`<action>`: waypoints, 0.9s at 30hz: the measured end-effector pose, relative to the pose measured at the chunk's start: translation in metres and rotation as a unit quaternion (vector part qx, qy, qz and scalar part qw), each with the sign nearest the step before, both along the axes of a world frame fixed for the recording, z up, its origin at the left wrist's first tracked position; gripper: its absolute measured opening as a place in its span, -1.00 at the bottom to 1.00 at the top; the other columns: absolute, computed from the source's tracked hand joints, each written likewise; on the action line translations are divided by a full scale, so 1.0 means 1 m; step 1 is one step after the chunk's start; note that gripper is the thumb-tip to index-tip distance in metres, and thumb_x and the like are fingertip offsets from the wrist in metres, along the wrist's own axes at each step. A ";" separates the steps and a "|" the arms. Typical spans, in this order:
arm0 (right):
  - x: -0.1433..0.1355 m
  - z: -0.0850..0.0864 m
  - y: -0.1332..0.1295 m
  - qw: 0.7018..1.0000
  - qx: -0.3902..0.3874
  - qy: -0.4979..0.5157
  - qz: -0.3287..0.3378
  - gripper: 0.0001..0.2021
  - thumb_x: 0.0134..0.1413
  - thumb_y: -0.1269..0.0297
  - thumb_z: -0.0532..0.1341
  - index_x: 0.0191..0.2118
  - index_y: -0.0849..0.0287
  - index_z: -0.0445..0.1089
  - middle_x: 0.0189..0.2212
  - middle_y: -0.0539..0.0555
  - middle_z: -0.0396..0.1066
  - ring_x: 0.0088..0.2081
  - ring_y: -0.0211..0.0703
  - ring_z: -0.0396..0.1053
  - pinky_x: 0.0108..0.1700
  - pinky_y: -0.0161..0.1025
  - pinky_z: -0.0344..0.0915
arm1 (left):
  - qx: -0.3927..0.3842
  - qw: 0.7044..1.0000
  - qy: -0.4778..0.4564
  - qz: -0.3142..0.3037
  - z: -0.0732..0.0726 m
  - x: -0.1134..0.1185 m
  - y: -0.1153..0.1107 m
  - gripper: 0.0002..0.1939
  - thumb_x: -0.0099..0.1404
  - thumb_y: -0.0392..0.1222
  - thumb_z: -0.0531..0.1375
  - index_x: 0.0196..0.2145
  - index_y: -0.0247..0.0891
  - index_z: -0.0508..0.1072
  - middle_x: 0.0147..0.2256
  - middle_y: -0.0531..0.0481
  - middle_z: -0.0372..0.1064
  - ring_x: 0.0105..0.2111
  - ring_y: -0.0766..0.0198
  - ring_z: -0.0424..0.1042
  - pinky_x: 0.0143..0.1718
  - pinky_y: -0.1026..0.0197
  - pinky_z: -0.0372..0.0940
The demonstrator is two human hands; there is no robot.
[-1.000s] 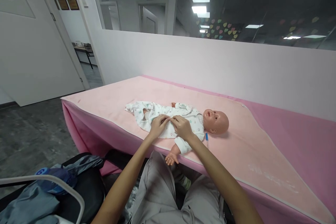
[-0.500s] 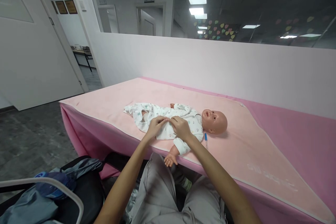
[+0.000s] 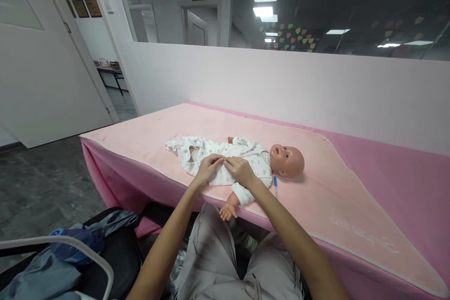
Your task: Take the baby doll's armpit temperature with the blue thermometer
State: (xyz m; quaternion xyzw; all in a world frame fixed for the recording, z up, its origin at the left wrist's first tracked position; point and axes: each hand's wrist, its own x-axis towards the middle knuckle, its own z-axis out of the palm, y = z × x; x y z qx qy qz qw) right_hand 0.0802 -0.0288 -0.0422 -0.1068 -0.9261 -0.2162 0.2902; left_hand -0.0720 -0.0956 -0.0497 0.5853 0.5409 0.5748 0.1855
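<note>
A baby doll (image 3: 287, 161) lies on its back on the pink-covered table, its head to the right. It wears a white patterned outfit (image 3: 258, 157). My left hand (image 3: 210, 168) and my right hand (image 3: 239, 170) meet over the front of the outfit at the doll's middle. The fingers of both are pinched together on the cloth; what exactly lies between the fingertips is too small to make out. One doll hand hangs at the table's near edge, below my right hand. Beside the doll's neck lies a thin blue-capped stick (image 3: 276, 186).
The pink table cover (image 3: 140, 143) reaches to a white wall (image 3: 298, 89) with a window above. At the lower left a black chair (image 3: 119, 248) holds grey-blue cloth and a blue object (image 3: 75, 246). My legs are under the table edge.
The view has shifted very slightly. My hands remain together on the outfit, and the doll has not visibly moved.
</note>
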 end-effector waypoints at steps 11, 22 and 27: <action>0.000 -0.005 0.002 0.985 -0.129 0.116 0.006 -0.77 0.25 0.29 -0.01 -0.17 0.21 0.36 -0.31 0.08 0.45 -0.26 -0.22 0.36 -0.20 -0.30 0.22 | 0.015 0.999 0.048 -0.007 0.000 0.000 -0.003 -0.75 0.24 -0.09 0.10 -0.30 -0.26 0.52 -0.25 -0.08 0.45 -0.19 0.19 0.39 -0.10 0.17 0.23; 0.001 -0.005 0.001 0.982 -0.142 0.125 -0.020 -0.74 0.24 0.24 -0.01 -0.21 0.17 0.39 -0.32 0.07 0.40 -0.30 -0.24 0.34 -0.26 -0.33 0.23 | 0.026 0.998 0.055 -0.017 0.000 -0.001 -0.003 -0.77 0.24 -0.12 0.10 -0.33 -0.27 0.51 -0.27 -0.09 0.44 -0.19 0.19 0.38 -0.09 0.17 0.22; -0.001 -0.006 0.002 0.983 -0.126 0.130 -0.020 -0.78 0.21 0.24 0.04 -0.17 0.20 0.37 -0.16 0.14 0.36 -0.17 -0.18 0.33 -0.19 -0.30 0.27 | 0.015 0.998 0.053 -0.030 0.003 0.002 -0.006 -0.75 0.25 -0.10 0.09 -0.30 -0.25 0.52 -0.26 -0.08 0.44 -0.19 0.19 0.38 -0.10 0.17 0.22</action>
